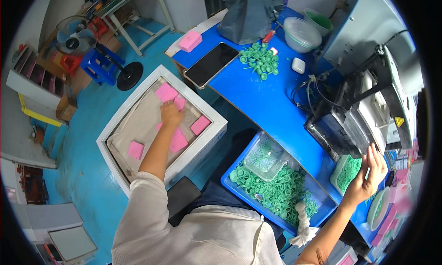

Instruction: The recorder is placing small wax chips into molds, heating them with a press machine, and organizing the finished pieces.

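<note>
My left hand (171, 114) reaches into a white box (202, 112) lined with brown sheet. Its fingers are closed at a small pink block (180, 102), partly covering it. Other pink blocks lie around it, such as a pair (166, 92) just beyond the fingers and a single block (135, 150) nearer the box's left side. On the right, my right hand (369, 176) is raised with fingers stretched out, fingertips at the lower edge of a black and metal machine (354, 122). Nothing shows in its grasp. A container of green bits (347, 173) sits beside that hand.
A blue bin (327, 209) of green ring-like pieces stands before me, a clear tub (264, 161) inside it. On the blue table (258, 97) lie a phone (212, 64), green parts (262, 60), a white case (298, 65) and cables. A fan (129, 76) stands far left.
</note>
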A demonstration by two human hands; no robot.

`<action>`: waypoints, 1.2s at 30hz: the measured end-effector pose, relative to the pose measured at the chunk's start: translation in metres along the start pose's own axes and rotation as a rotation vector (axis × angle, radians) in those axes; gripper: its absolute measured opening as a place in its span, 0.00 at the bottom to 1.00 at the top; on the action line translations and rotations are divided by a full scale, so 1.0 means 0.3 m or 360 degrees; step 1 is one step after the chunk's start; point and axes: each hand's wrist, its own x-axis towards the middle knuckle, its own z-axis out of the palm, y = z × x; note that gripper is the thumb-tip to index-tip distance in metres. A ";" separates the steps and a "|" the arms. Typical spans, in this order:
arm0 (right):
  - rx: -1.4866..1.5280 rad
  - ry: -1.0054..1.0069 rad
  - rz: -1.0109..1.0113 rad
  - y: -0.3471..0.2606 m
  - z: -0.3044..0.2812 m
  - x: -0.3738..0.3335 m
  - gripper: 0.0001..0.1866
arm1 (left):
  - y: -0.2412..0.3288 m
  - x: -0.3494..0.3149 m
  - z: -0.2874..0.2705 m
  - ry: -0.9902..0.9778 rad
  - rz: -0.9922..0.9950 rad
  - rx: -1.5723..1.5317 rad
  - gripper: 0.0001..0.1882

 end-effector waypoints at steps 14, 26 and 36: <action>0.0550 -0.0062 0.0067 -0.246 -0.058 -0.048 0.05 | 0.500 -0.478 -0.514 0.0257 0.0810 -0.1245 0.23; 0.2241 -0.1065 0.1251 -0.288 -0.087 -0.280 0.14 | 0.808 -0.765 -0.581 -0.1027 0.0984 -0.2609 0.28; 0.1815 -0.0911 0.0709 -0.209 -0.120 -0.310 0.15 | 0.836 -0.808 -0.553 -0.1523 0.1046 -0.2509 0.15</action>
